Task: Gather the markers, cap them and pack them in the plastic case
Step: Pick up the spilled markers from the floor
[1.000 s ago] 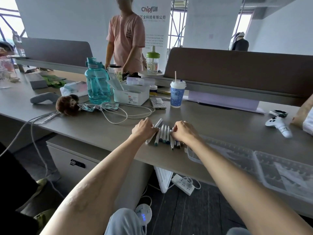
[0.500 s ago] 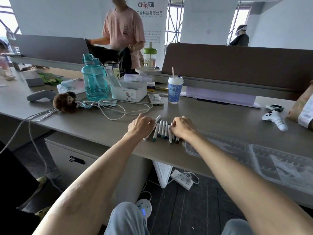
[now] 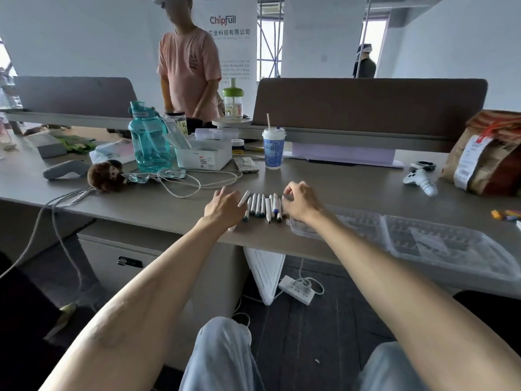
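Several white markers (image 3: 261,206) with coloured ends lie side by side near the desk's front edge. My left hand (image 3: 224,206) rests at the row's left end and holds one white marker (image 3: 243,198) tilted up between its fingers. My right hand (image 3: 300,203) sits at the row's right end, its curled fingertips touching the rightmost markers. The clear plastic case (image 3: 394,235) lies open and flat just right of my right hand, both halves showing ribbed slots.
Behind the markers stand a blue paper cup (image 3: 273,149), a teal water bottle (image 3: 149,141), a white box (image 3: 203,155) and loose cables (image 3: 194,182). A white controller (image 3: 420,179) and brown paper bag (image 3: 487,156) sit right. A person in pink (image 3: 189,71) stands beyond the desk.
My hands have spread slightly apart, so the row of markers is more exposed. My right hand's fingers lifted a little. The person in pink shifted behind the desk.
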Demonstrator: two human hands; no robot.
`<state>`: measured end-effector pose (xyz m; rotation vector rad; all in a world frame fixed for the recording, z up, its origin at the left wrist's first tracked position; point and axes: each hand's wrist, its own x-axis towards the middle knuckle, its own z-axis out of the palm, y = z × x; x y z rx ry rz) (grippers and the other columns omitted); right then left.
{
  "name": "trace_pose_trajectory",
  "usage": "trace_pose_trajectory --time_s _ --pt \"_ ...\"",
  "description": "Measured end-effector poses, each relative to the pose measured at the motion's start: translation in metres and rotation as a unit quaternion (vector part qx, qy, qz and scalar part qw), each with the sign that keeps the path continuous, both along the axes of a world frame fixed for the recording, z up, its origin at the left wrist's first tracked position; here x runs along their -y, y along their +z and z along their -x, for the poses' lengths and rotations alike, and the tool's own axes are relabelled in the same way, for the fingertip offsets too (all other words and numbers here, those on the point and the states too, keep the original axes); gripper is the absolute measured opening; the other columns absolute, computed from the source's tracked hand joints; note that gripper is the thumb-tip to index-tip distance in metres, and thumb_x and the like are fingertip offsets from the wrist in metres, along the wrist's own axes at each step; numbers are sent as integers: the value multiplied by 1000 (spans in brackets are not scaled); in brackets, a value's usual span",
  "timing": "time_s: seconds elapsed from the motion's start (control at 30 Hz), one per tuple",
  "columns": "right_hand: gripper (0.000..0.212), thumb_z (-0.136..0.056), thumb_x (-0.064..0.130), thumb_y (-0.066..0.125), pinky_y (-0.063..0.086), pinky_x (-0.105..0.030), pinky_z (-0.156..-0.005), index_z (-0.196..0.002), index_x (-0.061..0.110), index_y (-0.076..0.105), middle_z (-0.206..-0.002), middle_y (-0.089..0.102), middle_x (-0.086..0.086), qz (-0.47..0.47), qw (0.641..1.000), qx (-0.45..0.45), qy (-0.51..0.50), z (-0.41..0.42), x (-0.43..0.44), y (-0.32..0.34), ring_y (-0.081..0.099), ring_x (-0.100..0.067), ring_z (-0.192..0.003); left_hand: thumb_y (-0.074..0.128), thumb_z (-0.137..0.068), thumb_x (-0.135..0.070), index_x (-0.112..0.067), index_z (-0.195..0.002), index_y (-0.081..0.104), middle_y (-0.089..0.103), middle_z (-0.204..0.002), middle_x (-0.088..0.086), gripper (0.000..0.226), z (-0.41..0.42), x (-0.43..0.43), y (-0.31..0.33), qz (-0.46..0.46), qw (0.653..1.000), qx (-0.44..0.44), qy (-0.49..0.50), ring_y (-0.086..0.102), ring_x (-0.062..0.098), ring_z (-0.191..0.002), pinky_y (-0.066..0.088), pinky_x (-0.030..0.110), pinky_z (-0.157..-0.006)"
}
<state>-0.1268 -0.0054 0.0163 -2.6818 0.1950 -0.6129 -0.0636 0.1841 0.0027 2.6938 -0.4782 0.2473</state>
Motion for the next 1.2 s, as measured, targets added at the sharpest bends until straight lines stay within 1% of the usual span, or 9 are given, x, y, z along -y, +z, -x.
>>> trace_pose_trajectory --time_s 0.1,0.23,0.4,0.53,0.67,0.87,0.93,1.07,1.2 --pt "20 -90 20 60 44 -31 -86 -106 8 63 -111 61 -15 -12 1000 4 -8 11 5 -1 58 -30 -103 50 -92 -28 -17 -131 50 38 -141 9 40 6 2 -3 -8 1000 -9 7 30 28 -133 41 45 -99" --pt "27 -92 16 60 41 -32 -91 -115 4 61 -117 59 -19 -6 1000 7 -3 29 11 5 57 -32 -108 47 -95 -30 -14 -129 51 42 -140 10 38 20 22 7 40 999 15 -25 35 27 -132 40 43 -100" --pt "37 -90 19 61 42 -35 -95 -124 4 59 -122 57 -21 -5 999 4 -52 80 44 7 54 -37 -114 47 -96 -31 -11 -129 53 47 -137 12 39 54 81 21 64 989 55 -121 42 28 -127 40 40 -99" --pt "40 -90 24 57 48 -43 -94 -126 5 58 -125 57 -19 14 989 -16 -149 156 94 4 52 -37 -118 46 -96 -30 -13 -132 51 47 -138 10 39 108 155 24 70 969 70 -225 42 28 -127 42 39 -95" --pt "41 -89 20 59 43 -38 -100 -127 4 59 -130 55 -20 4 967 -23 -252 250 151 8 48 -37 -126 48 -94 -27 -13 -132 50 46 -141 6 41 187 237 27 107 932 79 -336 42 27 -129 44 40 -95" --pt "39 -87 20 59 48 -35 -88 -123 7 61 -125 61 -17 -5 925 -14 -379 409 210 2 57 -34 -114 50 -93 -23 -12 -131 51 46 -141 7 40 320 325 10 139 863 53 -484 41 27 -129 41 38 -97" --pt "40 -91 20 58 47 -36 -87 -129 8 58 -127 59 -17 -23 908 -24 -418 458 222 -13 57 -33 -114 49 -93 -22 -11 -129 51 46 -140 8 38 363 350 -6 127 839 36 -528 42 29 -128 41 39 -99" --pt "52 -93 22 57 42 -39 -103 -141 7 47 -139 52 -16 -59 866 -33 -496 543 247 -65 50 -33 -126 49 -93 -22 -11 -127 52 50 -135 10 36 442 402 -57 73 798 -15 -599 49 31 -121 43 39 -96" --pt "49 -95 18 51 39 -40 -105 -143 9 46 -144 46 -16 -117 817 -55 -562 612 264 -133 44 -33 -132 49 -96 -20 -5 -128 52 51 -135 15 35 508 443 -126 28 759 -54 -648 45 32 -126 33 35 -102"
